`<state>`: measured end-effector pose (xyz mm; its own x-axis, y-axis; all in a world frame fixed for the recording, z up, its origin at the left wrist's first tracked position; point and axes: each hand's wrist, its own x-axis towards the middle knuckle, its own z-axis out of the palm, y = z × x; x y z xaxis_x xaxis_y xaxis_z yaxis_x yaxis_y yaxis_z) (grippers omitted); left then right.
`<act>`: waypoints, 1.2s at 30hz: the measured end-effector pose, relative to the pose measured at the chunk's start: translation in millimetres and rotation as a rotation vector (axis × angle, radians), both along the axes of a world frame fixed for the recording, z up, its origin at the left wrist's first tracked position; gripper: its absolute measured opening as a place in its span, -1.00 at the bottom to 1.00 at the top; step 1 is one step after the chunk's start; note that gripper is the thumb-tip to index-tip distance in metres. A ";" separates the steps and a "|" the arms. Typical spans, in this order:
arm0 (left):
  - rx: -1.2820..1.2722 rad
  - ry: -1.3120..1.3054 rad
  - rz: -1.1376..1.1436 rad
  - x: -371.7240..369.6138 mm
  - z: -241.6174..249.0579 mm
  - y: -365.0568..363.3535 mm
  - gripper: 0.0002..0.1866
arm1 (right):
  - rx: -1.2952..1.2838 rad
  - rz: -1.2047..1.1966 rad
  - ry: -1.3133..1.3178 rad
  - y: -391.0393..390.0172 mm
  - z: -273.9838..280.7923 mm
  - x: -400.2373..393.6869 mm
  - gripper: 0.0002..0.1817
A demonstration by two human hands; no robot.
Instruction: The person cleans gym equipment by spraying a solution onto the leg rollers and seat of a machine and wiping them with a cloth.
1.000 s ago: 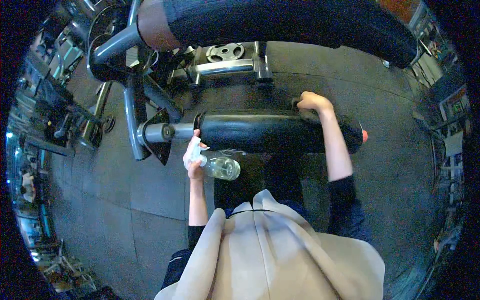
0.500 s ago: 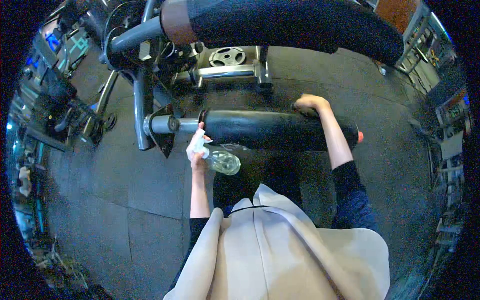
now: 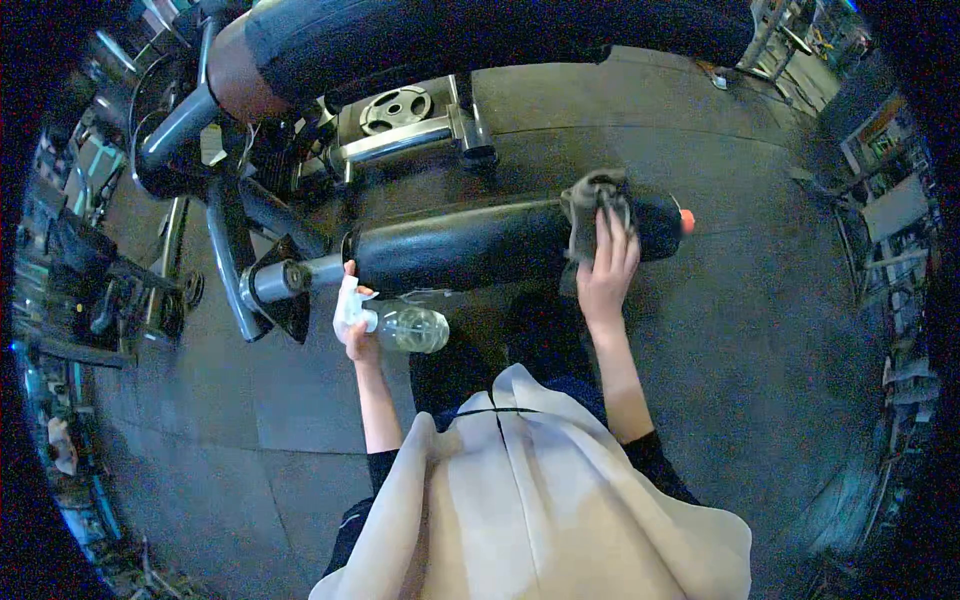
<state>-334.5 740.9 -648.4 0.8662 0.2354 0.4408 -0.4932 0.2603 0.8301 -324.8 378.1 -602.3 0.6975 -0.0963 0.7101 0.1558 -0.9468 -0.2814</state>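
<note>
My left hand (image 3: pixel 354 318) grips a clear spray bottle (image 3: pixel 408 328) by its white trigger head, held level just below the left end of a black padded roller (image 3: pixel 470 245) on a gym machine. My right hand (image 3: pixel 606 268) lies flat with spread fingers on a dark grey cloth (image 3: pixel 592 208), pressing it against the near side of the roller close to its right end, which has an orange cap (image 3: pixel 686 220).
A larger black pad (image 3: pixel 480 35) with a brown end crosses the top of the view. Grey steel frame tubes (image 3: pixel 225 250) and a weight plate (image 3: pixel 395 108) stand at the upper left. Dark rubber floor tiles (image 3: pixel 760 330) surround the machine.
My right hand has come from the far top of the roller to its near side, drawing the cloth over it. The spray bottle has shifted slightly left with the view.
</note>
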 end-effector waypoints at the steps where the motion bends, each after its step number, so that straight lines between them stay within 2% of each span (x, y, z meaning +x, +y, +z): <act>1: 0.012 0.020 0.002 -0.1 0.0 2.1 0.00 | 0.022 -0.025 0.006 -1.1 18.4 11.3 -0.38; 4: 0.084 0.017 0.033 0.4 -0.7 8.5 0.01 | 0.083 0.039 0.123 -21.3 49.4 47.7 -0.45; 6: 0.086 0.017 0.066 -0.4 0.3 3.8 0.01 | 0.016 0.007 0.160 -42.2 48.9 84.2 -0.43; 8: 0.071 0.021 0.047 -0.4 -2.8 6.6 -0.01 | 0.050 -0.047 0.296 -60.1 46.9 125.7 -0.59; 10: 0.001 0.059 -0.025 -4.8 -4.1 7.7 -0.02 | 0.029 -0.089 0.689 -79.9 26.9 176.5 -0.62; 13: -0.008 0.064 0.045 -5.3 2.7 -1.9 -0.05 | 0.022 0.126 1.296 -101.0 1.9 233.6 -0.62; 16: 0.004 0.057 0.089 -4.1 4.8 -4.6 -0.07 | 0.089 0.088 1.628 -107.6 -30.1 272.0 -0.59; 18: 0.009 0.039 0.093 -1.1 0.2 -2.0 -0.14 | 0.094 0.059 1.659 -103.4 -37.7 274.9 -0.56; 23: -0.021 0.037 0.040 -3.2 1.1 -0.9 -0.22 | 0.054 0.131 1.384 -66.6 28.7 205.0 -0.48; 24: -0.025 0.029 0.026 -3.9 3.8 -2.5 -0.22 | 0.032 0.193 1.311 -62.2 37.6 196.9 -0.46; 25: -0.035 0.049 0.005 -5.3 7.2 -3.4 -0.21 | -0.024 0.326 1.262 -58.2 44.9 196.2 -0.35; 26: -0.026 0.050 0.016 -5.8 9.2 -4.9 -0.19 | -0.134 0.244 1.091 -49.5 43.4 185.9 -0.36; 28: -0.003 0.056 0.038 -6.8 11.5 -6.9 -0.16 | -0.013 0.046 0.918 -15.9 68.8 136.4 -0.36; 30: 0.013 0.004 0.037 -2.6 4.5 -3.3 -0.08 | -0.125 -0.124 0.454 6.4 54.1 101.4 -0.42; 32: -0.018 -0.037 0.016 2.0 -1.9 -2.4 0.04 | -0.080 -0.226 0.202 31.0 54.3 75.1 -0.46; 34: -0.064 0.025 -0.039 -5.9 15.8 -12.1 0.06 | -0.181 -0.274 0.124 58.0 53.9 62.8 -0.45; 35: -0.065 0.021 -0.043 -6.9 18.3 -13.4 0.06 | -0.226 -0.266 0.104 74.5 57.3 63.8 -0.54; 36: -0.066 0.014 -0.046 -6.5 20.5 -13.7 0.06 | -0.225 -0.154 0.011 88.6 58.1 69.1 -0.72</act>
